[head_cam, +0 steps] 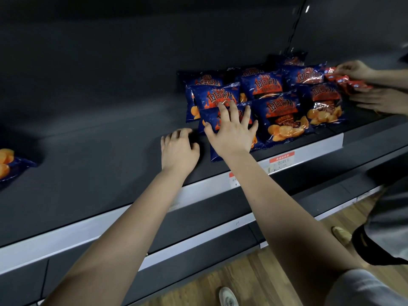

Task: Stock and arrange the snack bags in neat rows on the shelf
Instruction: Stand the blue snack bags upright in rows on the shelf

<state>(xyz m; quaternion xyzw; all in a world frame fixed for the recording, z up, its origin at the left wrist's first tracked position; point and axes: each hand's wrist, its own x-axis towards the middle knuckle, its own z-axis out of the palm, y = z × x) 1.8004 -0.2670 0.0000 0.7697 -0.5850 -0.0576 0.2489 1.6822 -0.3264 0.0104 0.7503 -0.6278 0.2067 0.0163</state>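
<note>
Bags (282, 115) lie in rows on the right part of the dark shelf (99, 173). The right grip (231, 131) is spread wide, flat on the front left bag (215, 154). The left grip (178, 151) rests on the shelf beside it, loosely curled, holding nothing. A lone bag (8, 164) lies far left. Below is a wood floor (276, 279).

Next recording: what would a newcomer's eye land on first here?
A cluster of glossy dark-blue snack bags with orange crisp pictures sits right of centre on the dark shelf, the right hand spread flat on the front-left bag and the left hand resting beside it. At the far right, another person's hands handle small red packets.
</note>
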